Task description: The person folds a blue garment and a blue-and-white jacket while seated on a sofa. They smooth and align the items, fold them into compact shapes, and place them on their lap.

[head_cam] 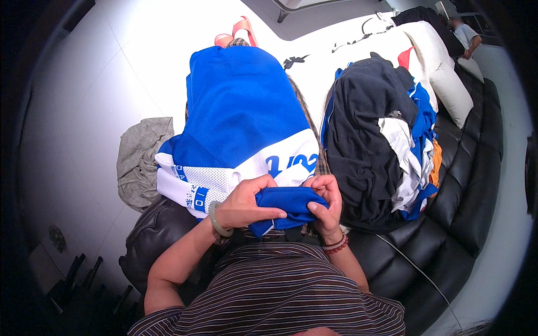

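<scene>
A blue and white knit sports jacket (241,101) lies spread over my lap, its blue part reaching towards my knees. Close to my waist, both hands pinch the jacket's blue collar band (290,200) from its two ends. My left hand (249,201), with a pale bangle at the wrist, has its thumb on top of the band. At the other end my right hand (325,203) grips with thumb and curled fingers. A white sleeve (176,185) with blue lettering sticks out past my left forearm. Some of the fabric is hidden under my hands.
Right of my lap, a heap of clothes (365,134) sits on a black leather sofa (458,185). Grey cloth (143,164) lies over the sofa's armrest (164,235) at left. White cushions (452,92) stand farther along, near another person (464,38). A thin cable (414,262) crosses the seat.
</scene>
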`<state>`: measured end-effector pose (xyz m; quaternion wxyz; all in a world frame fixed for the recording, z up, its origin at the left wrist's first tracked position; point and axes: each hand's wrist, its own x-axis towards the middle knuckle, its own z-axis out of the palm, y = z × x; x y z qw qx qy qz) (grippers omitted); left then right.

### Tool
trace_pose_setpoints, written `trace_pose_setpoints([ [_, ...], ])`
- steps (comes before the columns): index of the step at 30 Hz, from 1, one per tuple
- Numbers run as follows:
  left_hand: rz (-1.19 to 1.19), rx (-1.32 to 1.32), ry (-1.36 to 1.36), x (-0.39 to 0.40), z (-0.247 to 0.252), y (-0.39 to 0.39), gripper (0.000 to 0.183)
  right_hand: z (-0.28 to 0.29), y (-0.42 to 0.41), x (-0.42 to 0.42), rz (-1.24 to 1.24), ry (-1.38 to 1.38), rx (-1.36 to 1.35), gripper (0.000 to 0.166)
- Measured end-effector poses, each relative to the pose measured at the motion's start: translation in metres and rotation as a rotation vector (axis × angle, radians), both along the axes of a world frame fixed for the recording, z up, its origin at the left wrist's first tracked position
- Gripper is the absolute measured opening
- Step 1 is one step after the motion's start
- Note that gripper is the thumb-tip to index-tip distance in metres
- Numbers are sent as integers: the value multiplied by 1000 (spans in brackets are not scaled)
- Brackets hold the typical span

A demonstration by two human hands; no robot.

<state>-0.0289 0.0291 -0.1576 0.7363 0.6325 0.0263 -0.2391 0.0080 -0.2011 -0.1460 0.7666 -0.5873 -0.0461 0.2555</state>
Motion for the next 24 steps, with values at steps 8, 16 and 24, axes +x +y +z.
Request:
trace_pose_setpoints([
  [8, 26, -64, 44, -1, 0, -1, 36, 0, 0, 0, 1, -3, -9, 41],
  [16, 12, -53, -3, -1, 0, -1, 38, 0, 0, -1, -4, -21, -34, 40],
  [24, 43, -28, -39, -3, 1, -3, 39, 0, 0, 0, -4, -38, -65, 39],
])
